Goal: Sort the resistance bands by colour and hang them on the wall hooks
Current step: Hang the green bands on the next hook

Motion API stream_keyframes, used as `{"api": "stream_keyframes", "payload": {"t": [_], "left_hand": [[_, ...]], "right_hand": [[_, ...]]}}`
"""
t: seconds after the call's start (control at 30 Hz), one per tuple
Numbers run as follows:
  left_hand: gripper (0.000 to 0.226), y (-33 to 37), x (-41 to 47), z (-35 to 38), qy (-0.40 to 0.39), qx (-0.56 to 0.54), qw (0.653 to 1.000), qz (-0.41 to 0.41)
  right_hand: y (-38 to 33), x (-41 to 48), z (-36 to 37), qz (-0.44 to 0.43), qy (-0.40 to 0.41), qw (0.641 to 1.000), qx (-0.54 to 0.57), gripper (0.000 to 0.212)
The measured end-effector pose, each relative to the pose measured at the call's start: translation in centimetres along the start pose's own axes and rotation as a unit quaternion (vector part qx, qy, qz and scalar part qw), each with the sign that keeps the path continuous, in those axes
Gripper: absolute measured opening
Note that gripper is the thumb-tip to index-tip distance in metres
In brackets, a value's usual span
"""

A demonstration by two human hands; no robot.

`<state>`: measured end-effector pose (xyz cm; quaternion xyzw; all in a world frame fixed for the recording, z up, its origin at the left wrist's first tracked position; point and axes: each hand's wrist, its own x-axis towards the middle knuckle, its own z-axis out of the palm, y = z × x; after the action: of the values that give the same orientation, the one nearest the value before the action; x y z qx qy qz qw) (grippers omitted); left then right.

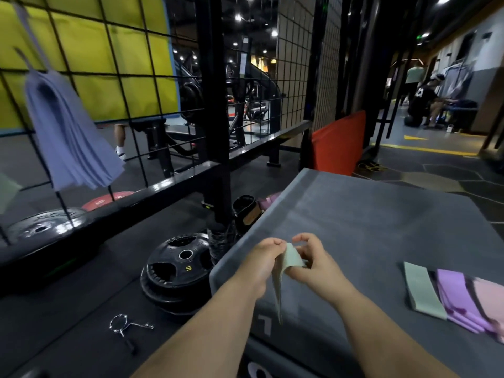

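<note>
My left hand [263,261] and my right hand [313,257] both pinch the top of a pale green resistance band [286,268], which hangs down between them above the grey padded box [368,214]. On the box at the right lie another pale green band [424,290], purple bands [458,298] and a pink band [491,301]. A bunch of blue-grey bands [68,135] hangs from a hook on the black wire grid wall [131,85] at the left. A bit of green band [6,189] shows at the left edge.
Black weight plates [177,271] lie on the floor left of the box, with a red plate [109,200] and a metal collar clip [122,324] nearby. An orange pad [338,143] leans behind the box. People [425,96] are at the far right.
</note>
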<state>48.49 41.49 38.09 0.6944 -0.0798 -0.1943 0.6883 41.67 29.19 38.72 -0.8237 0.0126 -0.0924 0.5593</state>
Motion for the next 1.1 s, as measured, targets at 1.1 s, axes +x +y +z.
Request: {"api": "stream_keyframes", "payload": {"t": [1.1], "left_hand": [[0.022,12.1,-17.7,-17.3,0.222,-0.114,0.919,0.304]], "right_hand": [[-22.2,-0.4,14.8,-0.226,-0.093,0.955,0.170,0.022]]}}
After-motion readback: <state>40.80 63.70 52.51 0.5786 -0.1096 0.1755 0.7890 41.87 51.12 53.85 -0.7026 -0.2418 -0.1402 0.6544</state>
